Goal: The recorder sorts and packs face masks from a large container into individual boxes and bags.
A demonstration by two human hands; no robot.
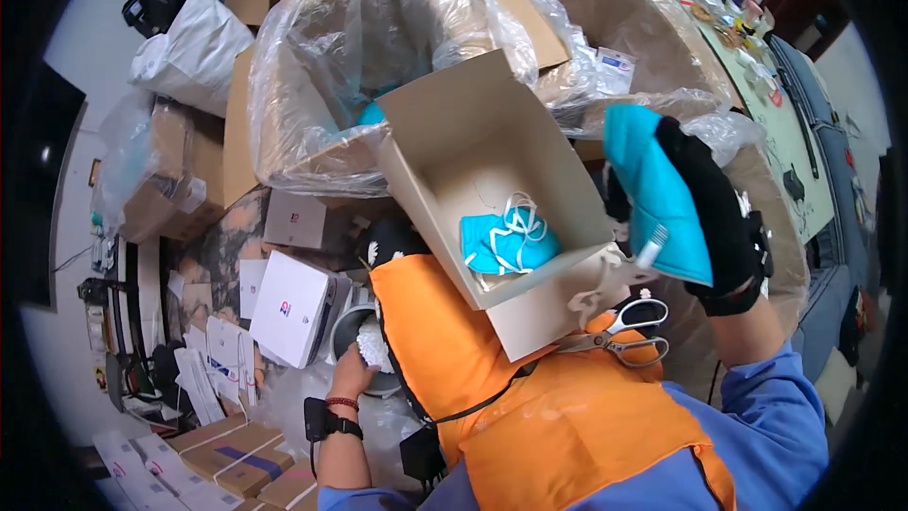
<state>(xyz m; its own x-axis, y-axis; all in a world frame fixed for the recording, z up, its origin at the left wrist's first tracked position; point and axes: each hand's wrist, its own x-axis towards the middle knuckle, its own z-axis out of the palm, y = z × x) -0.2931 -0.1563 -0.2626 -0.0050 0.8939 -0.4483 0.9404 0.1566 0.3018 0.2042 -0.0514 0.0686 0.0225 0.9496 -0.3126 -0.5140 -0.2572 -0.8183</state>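
Observation:
In my black-gloved right hand is a teal face mask, raised to the right of an open cardboard box. White straps dangle below the mask. The box rests tilted on my lap, with teal masks and white straps at its bottom. My bare left hand is low on the left, closed at the rim of a grey round bowl. Its fingers reach a white bumpy bundle in that bowl, and their tips are partly hidden. Scissors with white handles lie on my orange apron.
Big cartons lined with clear plastic stand ahead, one with teal masks inside. White boxes are stacked at left, above brown cartons. A cluttered pale green table runs along the right, beside a blue sofa.

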